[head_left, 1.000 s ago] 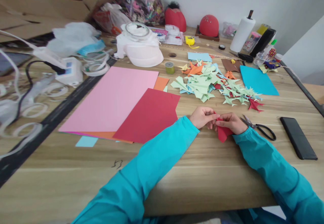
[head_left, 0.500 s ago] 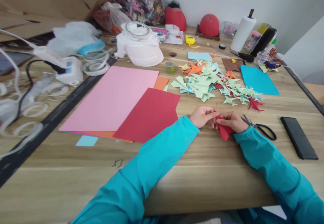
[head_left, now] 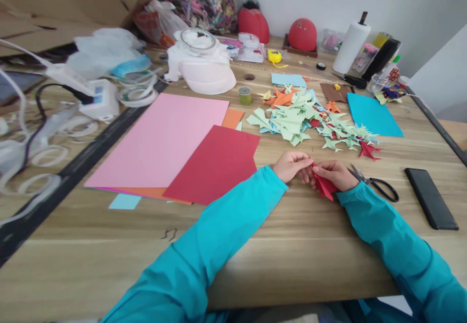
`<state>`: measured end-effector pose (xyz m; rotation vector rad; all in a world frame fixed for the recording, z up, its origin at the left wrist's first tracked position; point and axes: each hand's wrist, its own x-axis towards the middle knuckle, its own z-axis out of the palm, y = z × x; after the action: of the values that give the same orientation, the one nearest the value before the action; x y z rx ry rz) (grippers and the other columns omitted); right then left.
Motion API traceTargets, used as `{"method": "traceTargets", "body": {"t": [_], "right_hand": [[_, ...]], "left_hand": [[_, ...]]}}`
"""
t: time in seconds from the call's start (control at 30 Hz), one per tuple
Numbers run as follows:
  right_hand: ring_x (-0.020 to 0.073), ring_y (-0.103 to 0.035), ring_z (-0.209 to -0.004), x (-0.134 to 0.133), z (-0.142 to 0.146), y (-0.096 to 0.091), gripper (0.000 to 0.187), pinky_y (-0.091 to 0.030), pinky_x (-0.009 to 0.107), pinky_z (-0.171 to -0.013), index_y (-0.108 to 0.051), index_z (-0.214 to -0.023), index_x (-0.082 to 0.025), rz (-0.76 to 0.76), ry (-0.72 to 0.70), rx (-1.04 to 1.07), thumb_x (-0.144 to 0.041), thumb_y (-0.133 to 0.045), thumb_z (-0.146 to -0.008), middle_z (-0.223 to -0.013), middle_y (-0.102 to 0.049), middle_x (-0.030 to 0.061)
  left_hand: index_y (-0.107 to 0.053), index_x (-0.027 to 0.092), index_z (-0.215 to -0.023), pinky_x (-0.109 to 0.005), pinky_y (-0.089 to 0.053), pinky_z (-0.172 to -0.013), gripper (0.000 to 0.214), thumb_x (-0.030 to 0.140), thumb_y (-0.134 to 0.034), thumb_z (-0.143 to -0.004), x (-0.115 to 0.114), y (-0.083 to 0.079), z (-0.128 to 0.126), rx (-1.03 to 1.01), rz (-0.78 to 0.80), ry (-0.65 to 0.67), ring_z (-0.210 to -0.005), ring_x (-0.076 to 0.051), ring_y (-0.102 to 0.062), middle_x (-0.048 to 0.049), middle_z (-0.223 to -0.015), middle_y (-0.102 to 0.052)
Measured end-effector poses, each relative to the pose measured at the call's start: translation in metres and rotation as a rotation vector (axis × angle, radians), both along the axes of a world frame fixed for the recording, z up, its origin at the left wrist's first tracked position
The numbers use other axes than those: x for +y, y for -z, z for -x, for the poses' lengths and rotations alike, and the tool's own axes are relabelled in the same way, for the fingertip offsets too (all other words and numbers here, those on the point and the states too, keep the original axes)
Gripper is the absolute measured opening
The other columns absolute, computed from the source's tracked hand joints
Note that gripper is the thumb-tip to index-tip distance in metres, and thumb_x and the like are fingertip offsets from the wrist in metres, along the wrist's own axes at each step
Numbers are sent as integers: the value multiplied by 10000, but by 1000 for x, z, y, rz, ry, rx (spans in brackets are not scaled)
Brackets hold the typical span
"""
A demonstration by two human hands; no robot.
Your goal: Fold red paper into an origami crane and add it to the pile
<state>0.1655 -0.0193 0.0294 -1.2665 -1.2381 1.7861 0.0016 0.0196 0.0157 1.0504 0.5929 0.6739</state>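
Note:
Between my two hands is a small folded piece of red paper (head_left: 324, 187). My left hand (head_left: 293, 166) pinches its upper left end with thumb and fingertips. On the right side, my right hand (head_left: 337, 174) grips the same paper, whose loose part hangs down below the fingers. Just beyond the hands lies a pile of folded paper shapes (head_left: 292, 118), mostly pale green, with some orange, blue and red ones. A folded red paper shape (head_left: 369, 151) rests at the pile's near right edge. Scissors (head_left: 381, 187) with black handles lie partly behind my right wrist.
Left of my hands lie a red sheet (head_left: 215, 167) and a pink sheet (head_left: 164, 138) over other coloured sheets. A phone (head_left: 431, 199) is at the right. Farther back are a thread spool (head_left: 245, 96), a blue sheet (head_left: 374, 114) and a white cap (head_left: 207, 70).
The hanging part of the red paper has turned and looks narrower, with a fold showing. Both hands stay in nearly the same place, still holding it.

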Motion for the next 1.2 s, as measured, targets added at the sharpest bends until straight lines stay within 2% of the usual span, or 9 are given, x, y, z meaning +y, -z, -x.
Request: {"method": "traceTargets", "body": {"t": [0.3, 0.53, 0.73, 1.2], "right_hand": [[137, -608, -498, 1, -1, -2, 286, -500, 231, -472, -631, -679, -113, 76, 18, 29, -393, -682, -653, -592, -655, 49], [143, -601, -459, -1, 1, -5, 343, -494, 242, -438, -623, -678, -112, 101, 46, 16, -452, -666, -648, -565, -653, 52], [138, -595, -453, 0, 1, -4, 303, -476, 231, -437, -621, -631, -111, 68, 14, -33, -396, -718, -596, -542, -649, 43], [129, -591, -496, 0, 0, -4, 287, -464, 233, -480, -639, -646, -114, -16, -31, -140, -390, -708, -605, -578, -656, 37]], "left_hand": [[-535, 96, -691, -205, -443, -379, 162, 238, -610, -708, -2, -2, 0, 12, -23, -32, -369, -93, -536, 5, -516, -575], [-524, 92, -668, -185, -430, -358, 149, 216, -594, -712, -3, -5, 1, 40, -93, -47, -354, -83, -526, 9, -503, -569], [-503, 102, -623, -170, -407, -334, 152, 197, -592, -701, -6, -6, 1, 61, -113, -44, -334, -79, -513, 17, -462, -557], [-501, 103, -602, -155, -388, -319, 111, 124, -548, -701, -7, -7, -1, 114, -110, -59, -305, -70, -490, 28, -416, -536]]}}
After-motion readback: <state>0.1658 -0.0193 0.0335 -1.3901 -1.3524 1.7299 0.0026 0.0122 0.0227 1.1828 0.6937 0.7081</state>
